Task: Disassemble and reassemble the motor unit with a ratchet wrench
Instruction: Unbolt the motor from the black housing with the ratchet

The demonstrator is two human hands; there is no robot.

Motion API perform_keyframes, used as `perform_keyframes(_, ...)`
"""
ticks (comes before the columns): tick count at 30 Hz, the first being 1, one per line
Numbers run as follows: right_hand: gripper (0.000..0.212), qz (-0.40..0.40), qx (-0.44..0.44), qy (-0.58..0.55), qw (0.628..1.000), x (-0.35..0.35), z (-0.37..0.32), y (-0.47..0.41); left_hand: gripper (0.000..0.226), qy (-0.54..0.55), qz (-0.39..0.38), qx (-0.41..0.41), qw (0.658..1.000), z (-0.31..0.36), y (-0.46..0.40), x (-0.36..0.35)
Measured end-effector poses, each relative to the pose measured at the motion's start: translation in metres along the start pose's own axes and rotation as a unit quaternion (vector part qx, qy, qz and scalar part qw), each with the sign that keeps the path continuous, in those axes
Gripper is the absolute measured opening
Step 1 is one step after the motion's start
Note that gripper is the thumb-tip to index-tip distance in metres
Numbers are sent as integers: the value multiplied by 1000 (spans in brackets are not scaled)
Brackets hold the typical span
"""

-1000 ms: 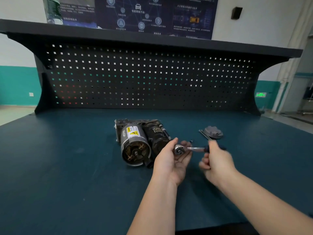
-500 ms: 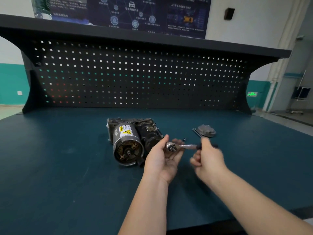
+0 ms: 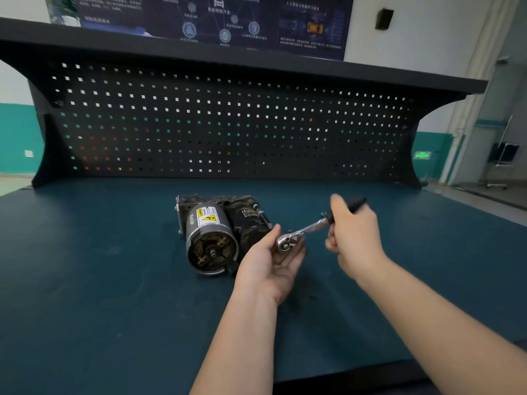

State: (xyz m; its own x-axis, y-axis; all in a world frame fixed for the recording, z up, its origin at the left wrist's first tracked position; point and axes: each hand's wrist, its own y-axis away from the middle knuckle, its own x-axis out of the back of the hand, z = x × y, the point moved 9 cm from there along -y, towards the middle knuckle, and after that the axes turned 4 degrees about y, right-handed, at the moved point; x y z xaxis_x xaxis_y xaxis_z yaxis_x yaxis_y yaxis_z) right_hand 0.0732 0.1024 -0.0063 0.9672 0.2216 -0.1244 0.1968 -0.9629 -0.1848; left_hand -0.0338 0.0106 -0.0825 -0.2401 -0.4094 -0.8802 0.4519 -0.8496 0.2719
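Right hand (image 3: 353, 232) curled around black grip of ratchet wrench (image 3: 309, 229), blurred. Left hand (image 3: 271, 263) palm up, thumb and fingers pinching the wrench's round steel head, held above the desk (image 3: 99, 280). Wrench slanting up from left hand to right. Motor (image 3: 216, 235) lying on its side on the desk, just left of the left hand, open end facing the camera. Black pegboard (image 3: 214, 124) standing along the back.

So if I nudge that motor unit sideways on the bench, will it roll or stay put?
The motor unit probably stays put: its round can is joined to a second dark cylinder and a blocky rear housing, which should stop any rolling. It looks like solid metal, so likely heavy for its size. It would probably slide stiffly on the bench mat.
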Motion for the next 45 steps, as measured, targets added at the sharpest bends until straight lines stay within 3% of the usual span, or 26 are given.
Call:
perform_keyframes(3, 28, 1, -233, -157, 960, 2, 73, 22, 19, 19, 0, 12, 1000, -4, -1, -1)
perform_keyframes(5, 29, -20, -295, -198, 935, -2, 88, 30, 21, 21, -4, 18, 1000, -5, -2, -2)
perform_keyframes(7, 28, -30, -239, -151, 959, 3, 68, 16, 21, 2, -5, 14, 1000, -4, -2, -1)
perform_keyframes(9, 28, -27, -83, -49, 995, 9, 19, -4, 22, -28, -2, 17, 999, -5, -1, 1)
perform_keyframes(11, 30, -35, 49, 72, 996, 2, -22, -9, 25, -47, -2, 22, 999, -5, 1, 2)
perform_keyframes(13, 30, -21, 100, 126, 987, -3, -32, -8, 28, -49, -3, 28, 998, -4, 2, 3)
perform_keyframes(17, 26, 13, 50, 26, 998, 3, -4, -1, 27, -21, 0, 57, 998, -6, 3, 2)
perform_keyframes(20, 24, 33, -97, -89, 991, 9, 47, 8, 18, 10, 6, 58, 998, -8, 2, 2)
perform_keyframes(22, 25, 14, -228, -152, 962, 3, 83, 22, 18, 30, 8, 60, 998, -9, -1, 1)
perform_keyframes(24, 27, -23, -303, -183, 935, -4, 91, 27, 17, 40, 8, 58, 997, -9, -2, 1)
perform_keyframes(26, 29, -49, -283, -154, 945, -3, 70, 16, 17, 27, 2, 52, 998, -9, -2, 1)
perform_keyframes(29, 32, -65, -69, -18, 995, 1, 7, -12, 21, -6, -12, 56, 998, -9, -1, -1)
perform_keyframes(32, 34, -66, 35, 75, 994, -6, -13, -10, 33, -12, -9, 69, 998, -10, 2, 1)
perform_keyframes(34, 35, -63, 19, 69, 995, -2, -2, -10, 36, -16, -6, 81, 997, -12, 6, 0)
perform_keyframes(40, 31, -95, -163, -54, 981, 13, 60, -5, 16, 19, 54, 124, 991, -20, 9, 1)
perform_keyframes(42, 32, -86, -162, -70, 980, 16, 68, -2, 16, 21, 71, 114, 991, -18, 9, 1)
perform_keyframes(45, 30, -79, -85, -98, 988, 12, 48, -4, 15, 13, 58, 95, 994, -11, 8, 0)
